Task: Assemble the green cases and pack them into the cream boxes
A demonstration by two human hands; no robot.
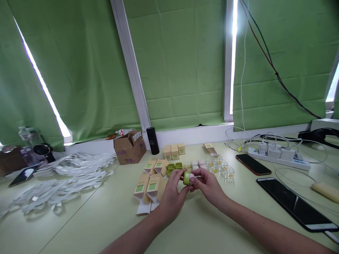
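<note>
Between my hands, above the middle of the table, is a small green container (186,178). The fingers of my left hand (173,192) are closed round its left side. My right hand (209,185) pinches a small pale pink piece (191,179) at the container's right side; whether it sits inside or only touches is hidden by the fingers. Just behind them lie more green containers (178,165), several white and pink pieces (202,165) and clear cups (215,165) with gold-coloured bits inside. Beside my left hand are open kraft paper boxes (156,185) with green windows.
Closed small kraft boxes (174,152) stand farther back, near a black cylinder (153,141) and a cardboard carton (129,150). White straps (71,180) spread over the left. Two phones, one a large black phone (293,201), lie right, with a power strip (280,157) and loose cables.
</note>
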